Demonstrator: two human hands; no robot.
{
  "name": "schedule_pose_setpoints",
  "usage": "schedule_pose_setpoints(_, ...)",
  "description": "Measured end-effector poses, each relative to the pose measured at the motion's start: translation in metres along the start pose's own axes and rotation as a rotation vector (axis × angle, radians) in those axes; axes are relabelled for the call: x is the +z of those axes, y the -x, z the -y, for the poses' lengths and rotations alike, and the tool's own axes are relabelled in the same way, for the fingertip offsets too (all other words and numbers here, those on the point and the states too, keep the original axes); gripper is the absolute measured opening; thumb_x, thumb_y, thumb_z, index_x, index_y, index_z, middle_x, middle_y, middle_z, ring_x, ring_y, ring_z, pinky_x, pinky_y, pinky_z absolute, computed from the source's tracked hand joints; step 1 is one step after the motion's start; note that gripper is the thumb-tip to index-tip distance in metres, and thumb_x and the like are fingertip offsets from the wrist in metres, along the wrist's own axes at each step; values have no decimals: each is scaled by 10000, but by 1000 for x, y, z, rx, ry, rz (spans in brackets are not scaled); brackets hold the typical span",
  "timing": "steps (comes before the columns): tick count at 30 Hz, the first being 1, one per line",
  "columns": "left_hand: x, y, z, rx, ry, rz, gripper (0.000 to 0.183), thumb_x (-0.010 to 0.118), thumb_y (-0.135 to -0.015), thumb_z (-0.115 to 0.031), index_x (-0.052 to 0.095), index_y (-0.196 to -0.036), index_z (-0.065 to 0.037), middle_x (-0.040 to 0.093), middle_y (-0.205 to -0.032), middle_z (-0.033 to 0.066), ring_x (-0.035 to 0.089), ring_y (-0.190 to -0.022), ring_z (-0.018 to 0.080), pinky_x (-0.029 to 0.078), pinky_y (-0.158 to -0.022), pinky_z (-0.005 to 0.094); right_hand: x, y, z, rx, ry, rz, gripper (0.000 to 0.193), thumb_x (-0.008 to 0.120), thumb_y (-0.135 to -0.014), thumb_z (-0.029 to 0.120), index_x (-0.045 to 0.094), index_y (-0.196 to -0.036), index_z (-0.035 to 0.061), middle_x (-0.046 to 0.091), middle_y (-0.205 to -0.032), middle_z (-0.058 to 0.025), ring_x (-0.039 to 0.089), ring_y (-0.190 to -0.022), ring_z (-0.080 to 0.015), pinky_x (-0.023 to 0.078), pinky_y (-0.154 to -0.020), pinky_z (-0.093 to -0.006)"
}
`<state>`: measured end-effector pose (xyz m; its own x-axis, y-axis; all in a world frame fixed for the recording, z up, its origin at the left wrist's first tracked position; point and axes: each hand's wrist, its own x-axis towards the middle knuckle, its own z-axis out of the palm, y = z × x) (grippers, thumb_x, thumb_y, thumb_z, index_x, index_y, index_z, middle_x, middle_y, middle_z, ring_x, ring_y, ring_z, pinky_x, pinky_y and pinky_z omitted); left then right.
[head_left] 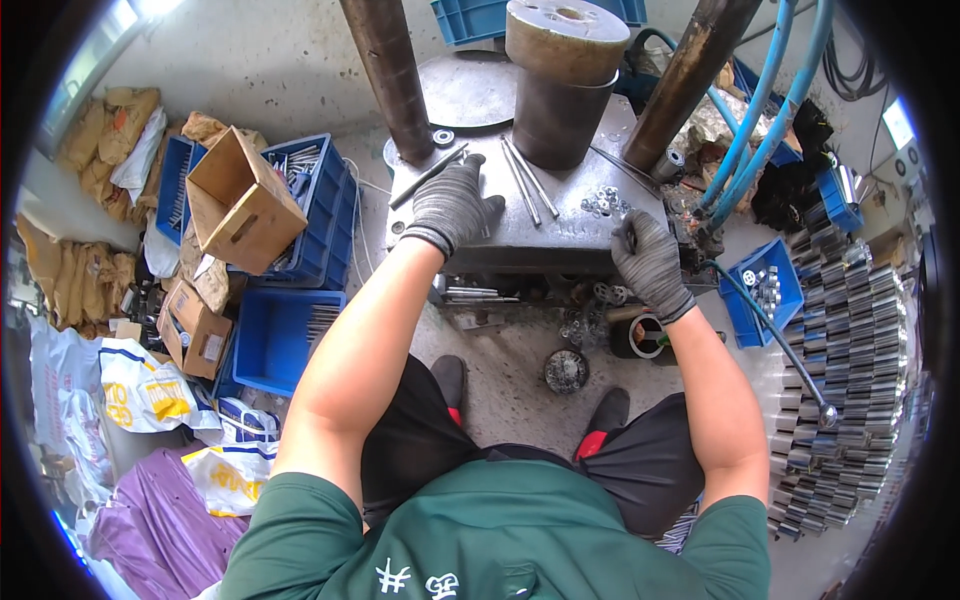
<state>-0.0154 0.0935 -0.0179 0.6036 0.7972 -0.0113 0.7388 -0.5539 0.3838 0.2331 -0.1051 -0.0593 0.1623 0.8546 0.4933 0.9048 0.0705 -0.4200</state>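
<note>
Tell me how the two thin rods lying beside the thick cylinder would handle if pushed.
The two thin rods would probably roll if pushed sideways, since they look round and lie on a flat metal tabletop. Being straight and metallic-looking, they are likely stiff. Their smooth shine suggests they may slide easily.

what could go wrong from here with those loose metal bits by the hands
The right hand is close beside the small metal rings, so a brush might scatter some off the metal table.
The dark rod at the left hand reaches toward the table's left edge; it could roll or slip off if nudged.
The loose rods beside the thick cylinder might roll too.
</note>
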Motion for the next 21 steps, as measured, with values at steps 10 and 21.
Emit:
schedule_pose_setpoints(10,12,-26,25,-210,891,-115,624,721,-864,-137,532,-1440,10,721,-980,186,749,-791,264,611,-674,364,-19,-7,2,611,-818,-100,200,745,-832,-7,617,-970,60,672,-807,-51,635,-675,-131,520,-606,-273)
schedule_pose_setpoints(21,38,35,-73,203,1385,230,388,711,-902,-76,622,-1275,-19,669,-1023,86,667,-870,159,584,-790,312,-16,-2,34,930,-1353,-46,199,716,-887,2,619,-1051,60,711,-828,-88,698,-638,-193,585,-556,-306)
